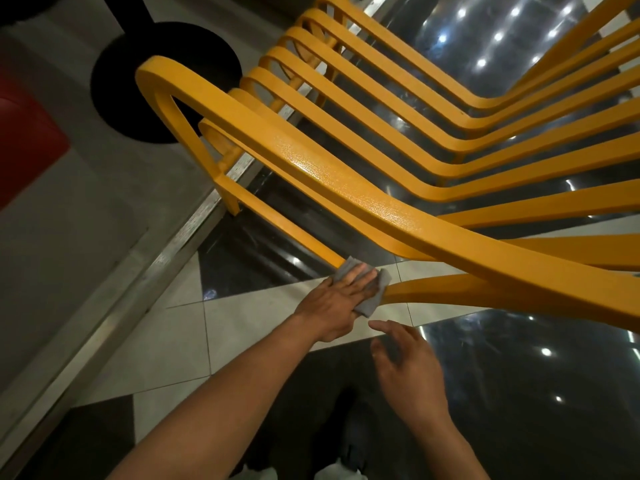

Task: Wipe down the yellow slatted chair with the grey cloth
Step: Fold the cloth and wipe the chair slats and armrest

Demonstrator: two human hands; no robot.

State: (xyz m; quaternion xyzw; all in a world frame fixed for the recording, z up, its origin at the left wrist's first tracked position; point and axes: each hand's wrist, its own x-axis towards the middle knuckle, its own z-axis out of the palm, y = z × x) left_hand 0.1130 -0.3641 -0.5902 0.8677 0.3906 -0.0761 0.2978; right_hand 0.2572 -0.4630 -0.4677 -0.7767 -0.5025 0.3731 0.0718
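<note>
Nearest to us were our two bare forearms, reaching forward over a polished floor (166, 344) of pale and black tiles laid in angled blocks. Our right hand (408, 368) hung free above a dark tile, fingers loosely spread and holding nothing, just short of the cloth. Our left hand (341, 299) lay flat with its fingers stretched out, pressing the grey cloth (367, 306) against the yellow slatted chair (346, 188). That cloth sat at the low corner where a thin side rail met a thicker curved bar, its crumpled edges showing on either side of our fingers.

We saw the chair filling the upper right of the view: a broad armrest swept from a rounded bend at upper left down toward the lower right, and a row of parallel slats curved away behind it. Its painted surface looked slightly grainy and caught a soft sheen along the armrest.

Through the slats the black tiles were glossy and mirrored small bright ceiling lights. A metal strip (194, 223) ran diagonally across the floor, with a duller grey floor beyond it to the left. On that grey floor stood a round black base (114, 88), and a red shape (24, 143) showed at the left edge; we could not tell what it was.
</note>
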